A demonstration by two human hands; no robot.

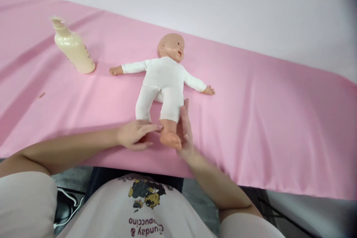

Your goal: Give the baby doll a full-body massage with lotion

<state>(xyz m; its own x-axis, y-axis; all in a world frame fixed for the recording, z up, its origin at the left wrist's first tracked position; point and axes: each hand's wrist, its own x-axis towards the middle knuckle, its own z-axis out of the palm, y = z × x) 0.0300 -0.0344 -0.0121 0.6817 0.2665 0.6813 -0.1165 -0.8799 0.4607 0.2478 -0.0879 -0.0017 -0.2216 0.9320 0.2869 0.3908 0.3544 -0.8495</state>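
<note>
A baby doll (pixel 167 72) with a white cloth body lies on its back, arms spread, its head turned to the right. My right hand (pixel 186 130) cups the outer side of the doll's lower leg, fingers stretched up along it and partly hidden behind it. The bare foot (pixel 170 139) of that leg rests against my palm. My left hand (pixel 139 134) is over the end of the other leg, hiding that foot. Its fingers are apart, and one fingertip touches the ankle held by my right hand.
A pump bottle (pixel 75 52) of pale yellow liquid stands at the left on the pink cloth (pixel 251 126) covering the table. A small brownish piece (pixel 42 95) lies below it. A white wall (pixel 223 3) rises behind. The table's front edge is close to my body.
</note>
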